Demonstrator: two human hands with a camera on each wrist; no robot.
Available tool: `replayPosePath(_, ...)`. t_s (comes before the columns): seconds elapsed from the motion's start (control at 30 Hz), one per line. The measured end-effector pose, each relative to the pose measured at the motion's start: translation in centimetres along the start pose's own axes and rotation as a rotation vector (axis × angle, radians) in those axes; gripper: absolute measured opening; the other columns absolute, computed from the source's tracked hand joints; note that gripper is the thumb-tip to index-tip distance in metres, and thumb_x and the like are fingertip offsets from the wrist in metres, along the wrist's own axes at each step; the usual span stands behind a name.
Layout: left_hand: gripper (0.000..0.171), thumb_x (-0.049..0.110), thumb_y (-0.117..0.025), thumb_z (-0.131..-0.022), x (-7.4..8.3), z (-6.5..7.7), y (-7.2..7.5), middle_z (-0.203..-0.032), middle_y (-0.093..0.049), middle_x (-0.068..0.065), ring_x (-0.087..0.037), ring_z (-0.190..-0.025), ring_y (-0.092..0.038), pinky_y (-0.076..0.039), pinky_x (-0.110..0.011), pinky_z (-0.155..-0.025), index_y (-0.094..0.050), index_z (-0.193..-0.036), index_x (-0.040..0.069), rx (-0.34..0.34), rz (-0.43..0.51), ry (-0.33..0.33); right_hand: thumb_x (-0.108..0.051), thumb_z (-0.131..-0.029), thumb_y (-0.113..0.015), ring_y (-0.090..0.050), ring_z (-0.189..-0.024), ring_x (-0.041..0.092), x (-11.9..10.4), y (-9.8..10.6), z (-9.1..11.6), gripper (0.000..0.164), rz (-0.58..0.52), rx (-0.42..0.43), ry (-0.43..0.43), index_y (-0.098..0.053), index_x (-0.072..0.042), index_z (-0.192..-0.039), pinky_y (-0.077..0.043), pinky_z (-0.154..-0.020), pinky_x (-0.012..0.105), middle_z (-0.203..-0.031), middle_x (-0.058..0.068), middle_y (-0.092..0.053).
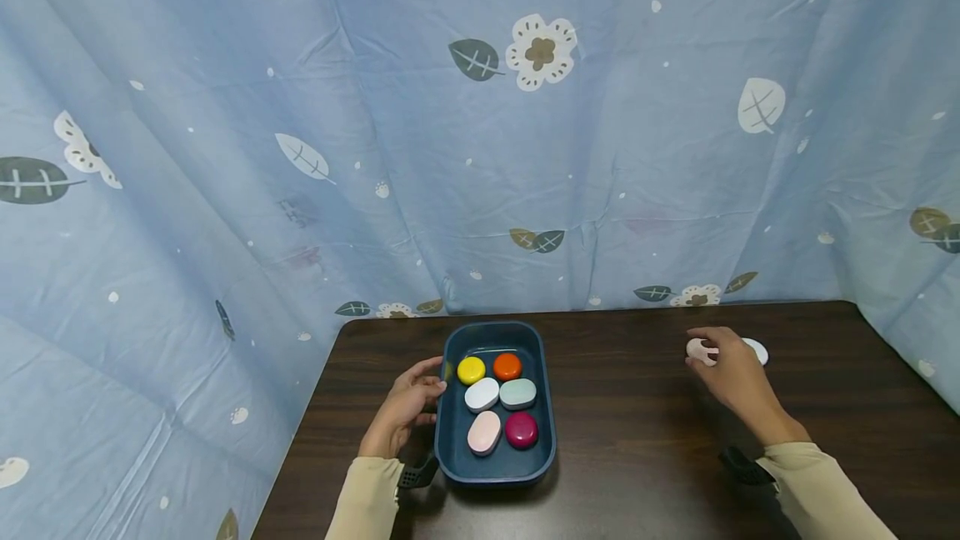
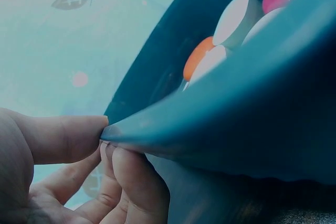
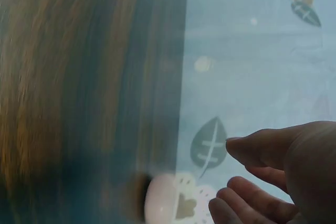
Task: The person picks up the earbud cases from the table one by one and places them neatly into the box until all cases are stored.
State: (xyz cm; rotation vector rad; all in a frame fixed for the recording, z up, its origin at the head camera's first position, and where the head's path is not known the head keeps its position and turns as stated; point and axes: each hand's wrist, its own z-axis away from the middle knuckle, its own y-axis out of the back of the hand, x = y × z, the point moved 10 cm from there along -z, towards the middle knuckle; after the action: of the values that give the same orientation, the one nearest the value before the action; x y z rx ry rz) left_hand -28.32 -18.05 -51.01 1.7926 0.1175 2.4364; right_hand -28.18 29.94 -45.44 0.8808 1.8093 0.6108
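Note:
A dark blue rounded tray stands on the table, and my left hand pinches its left rim between thumb and fingers. The left wrist view shows the thumb over the tray's edge and the fingers below it. Inside lie smooth rounded pieces: yellow, orange, white, pale green, pale pink and dark red. Far to the right, my right hand hovers by a pale pink piece, thumb and fingers apart, holding nothing. Partly behind that hand lies a white piece.
The dark wooden table stretches between the tray and my right hand. A light blue curtain with leaf and flower prints hangs behind the table's back edge and along its left side.

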Motion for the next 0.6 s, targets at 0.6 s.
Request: replayPosePath(0.6,0.049,0.004,-0.061,-0.102,-0.3,-0.4,0.0,-0.113,-0.063,-0.016,-0.021,-0.083,-0.063,-0.058,-0.029,-0.063,-0.054,-0.151,0.005,0.001,0.018,0.014,0.003,-0.088,-0.077,-0.056,-0.113,0.065,4.1,-1.3,-0.9,0.049,0.084,-0.057,-0.054,-0.058,0.023,-0.128,-0.048,-0.089,0.072,-0.126,0.049,-0.054)
